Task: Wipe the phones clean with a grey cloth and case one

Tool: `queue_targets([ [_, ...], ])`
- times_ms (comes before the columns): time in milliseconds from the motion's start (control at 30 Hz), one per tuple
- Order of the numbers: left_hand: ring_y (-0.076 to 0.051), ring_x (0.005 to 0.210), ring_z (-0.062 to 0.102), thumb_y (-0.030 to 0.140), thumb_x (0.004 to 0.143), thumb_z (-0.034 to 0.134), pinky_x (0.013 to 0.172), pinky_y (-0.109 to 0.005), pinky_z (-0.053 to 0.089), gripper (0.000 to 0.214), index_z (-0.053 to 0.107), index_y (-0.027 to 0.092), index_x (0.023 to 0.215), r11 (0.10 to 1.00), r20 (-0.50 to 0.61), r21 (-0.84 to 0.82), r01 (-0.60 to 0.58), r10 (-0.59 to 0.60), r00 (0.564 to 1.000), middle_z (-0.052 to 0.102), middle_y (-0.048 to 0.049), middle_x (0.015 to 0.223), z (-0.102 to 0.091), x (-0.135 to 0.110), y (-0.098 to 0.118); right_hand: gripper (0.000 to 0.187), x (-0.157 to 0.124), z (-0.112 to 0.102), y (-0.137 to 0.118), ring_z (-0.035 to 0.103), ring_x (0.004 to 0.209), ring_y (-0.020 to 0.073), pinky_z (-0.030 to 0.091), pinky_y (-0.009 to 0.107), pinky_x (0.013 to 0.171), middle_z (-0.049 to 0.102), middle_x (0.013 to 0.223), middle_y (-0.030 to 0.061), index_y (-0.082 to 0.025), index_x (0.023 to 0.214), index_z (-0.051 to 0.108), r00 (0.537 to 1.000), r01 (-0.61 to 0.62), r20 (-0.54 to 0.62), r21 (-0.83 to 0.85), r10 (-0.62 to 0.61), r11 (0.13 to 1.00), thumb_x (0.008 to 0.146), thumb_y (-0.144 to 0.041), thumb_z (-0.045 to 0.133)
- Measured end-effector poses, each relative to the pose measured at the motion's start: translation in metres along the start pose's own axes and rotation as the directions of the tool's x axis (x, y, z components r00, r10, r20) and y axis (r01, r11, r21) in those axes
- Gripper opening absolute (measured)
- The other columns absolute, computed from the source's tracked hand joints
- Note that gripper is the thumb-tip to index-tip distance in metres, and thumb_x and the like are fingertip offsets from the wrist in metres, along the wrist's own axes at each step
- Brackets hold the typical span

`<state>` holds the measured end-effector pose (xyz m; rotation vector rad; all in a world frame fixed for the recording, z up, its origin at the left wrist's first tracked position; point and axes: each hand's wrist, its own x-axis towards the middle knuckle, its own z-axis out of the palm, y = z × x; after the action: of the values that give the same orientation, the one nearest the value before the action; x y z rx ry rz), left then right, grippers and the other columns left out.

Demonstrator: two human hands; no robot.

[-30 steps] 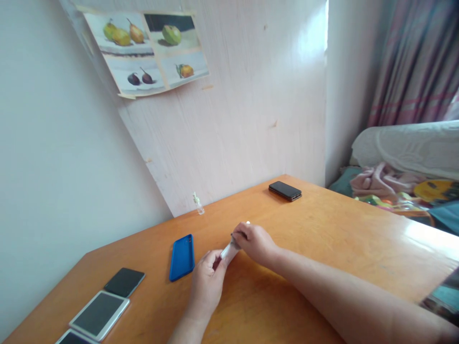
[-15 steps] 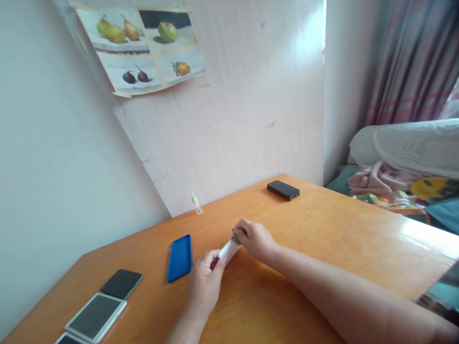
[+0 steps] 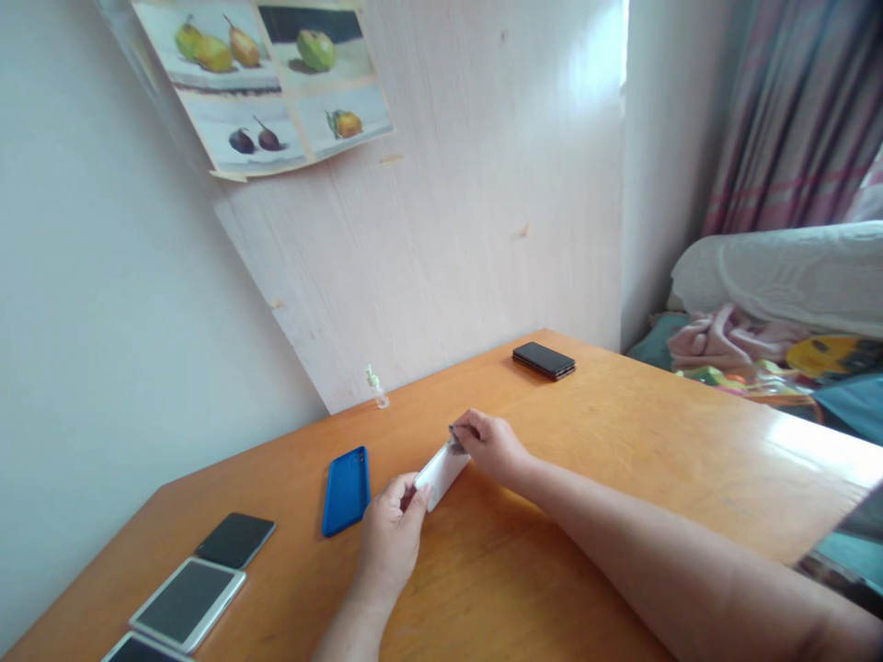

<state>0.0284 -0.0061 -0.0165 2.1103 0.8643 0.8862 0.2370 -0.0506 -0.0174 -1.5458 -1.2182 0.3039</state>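
My left hand [image 3: 393,529] pinches the near end of a white phone [image 3: 441,476] between thumb and fingers. The phone is tilted above the table, its white face towards me. At its far end, my right hand [image 3: 493,448] is closed around a small dark grey cloth-like piece [image 3: 457,444] pressed against the phone. The fingers hide most of that piece, so its kind is unclear. A blue phone case [image 3: 346,492] lies open side up just left of the phone.
A dark phone [image 3: 235,540], a white-framed tablet [image 3: 186,604] and another device [image 3: 142,649] lie at the front left. A small clear pump bottle [image 3: 377,388] stands by the wall. Stacked dark phones [image 3: 544,359] lie near the back edge of the wooden table [image 3: 655,450].
The white phone has turned so more of its flat white face shows. My right hand has shifted slightly up at its far end. Both hands keep their grip.
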Motion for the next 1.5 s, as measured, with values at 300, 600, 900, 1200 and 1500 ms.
queue_targets([
  [300, -0.019, 0.076, 0.062, 0.050, 0.085, 0.058, 0.070, -0.026, 0.046, 0.037, 0.068, 0.017, 0.099, 0.991, 0.035, -0.110, 0.078, -0.075, 0.997, 0.069, -0.0018, 0.080, 0.000, 0.002, -0.005, 0.030, 0.013, 0.004, 0.019, 0.054, 0.053, 0.0116, 0.038, 0.021, 0.050, 0.064, 0.067, 0.0014, -0.017, 0.093, 0.062, 0.979, -0.205, -0.016, 0.012, 0.205, 0.979, 0.093, -0.038, 0.039],
  [600, -0.020, 0.078, 0.064, 0.055, 0.080, 0.062, 0.069, -0.027, 0.048, 0.045, 0.067, 0.015, 0.101, 0.961, -0.001, -0.197, 0.196, -0.200, 0.980, 0.070, -0.0031, 0.081, -0.002, 0.003, -0.010, 0.017, 0.009, -0.012, 0.016, 0.054, 0.061, 0.0155, 0.030, 0.025, 0.053, 0.060, 0.060, 0.0041, -0.018, 0.055, 0.054, 0.964, -0.183, 0.114, -0.360, 0.238, 0.915, 0.069, -0.015, 0.063],
  [900, -0.023, 0.100, 0.066, 0.042, 0.081, 0.061, 0.088, -0.033, 0.048, 0.046, 0.061, 0.014, 0.118, 0.960, -0.036, -0.219, 0.175, -0.187, 0.982, 0.071, -0.0104, 0.110, 0.000, 0.004, -0.012, 0.012, 0.008, -0.018, 0.007, 0.059, 0.073, 0.0164, 0.034, 0.024, 0.059, 0.068, 0.078, 0.0052, -0.019, 0.071, 0.062, 0.975, -0.113, 0.127, -0.416, 0.181, 0.902, 0.078, -0.018, 0.052],
  [1200, -0.026, 0.099, 0.065, 0.050, 0.073, 0.068, 0.083, -0.034, 0.049, 0.065, 0.055, 0.013, 0.124, 0.963, 0.019, -0.130, 0.236, -0.235, 0.972, 0.068, -0.0131, 0.113, 0.003, -0.003, 0.002, 0.023, 0.001, -0.005, 0.009, 0.060, 0.091, 0.0184, 0.039, 0.024, 0.076, 0.069, 0.097, 0.0073, -0.017, 0.099, 0.062, 0.989, -0.055, 0.107, -0.362, 0.100, 0.931, 0.078, -0.014, 0.053],
  [1500, -0.029, 0.108, 0.058, 0.047, 0.064, 0.074, 0.089, -0.035, 0.043, 0.061, 0.056, 0.020, 0.115, 0.960, -0.006, 0.243, 0.137, -0.140, 0.990, 0.064, -0.0110, 0.114, 0.005, -0.002, -0.010, 0.017, 0.005, -0.007, 0.010, 0.062, 0.083, 0.0179, 0.043, 0.025, 0.074, 0.071, 0.084, 0.0055, -0.018, 0.081, 0.065, 0.988, -0.073, 0.113, -0.240, 0.103, 0.968, 0.077, -0.012, 0.049],
])
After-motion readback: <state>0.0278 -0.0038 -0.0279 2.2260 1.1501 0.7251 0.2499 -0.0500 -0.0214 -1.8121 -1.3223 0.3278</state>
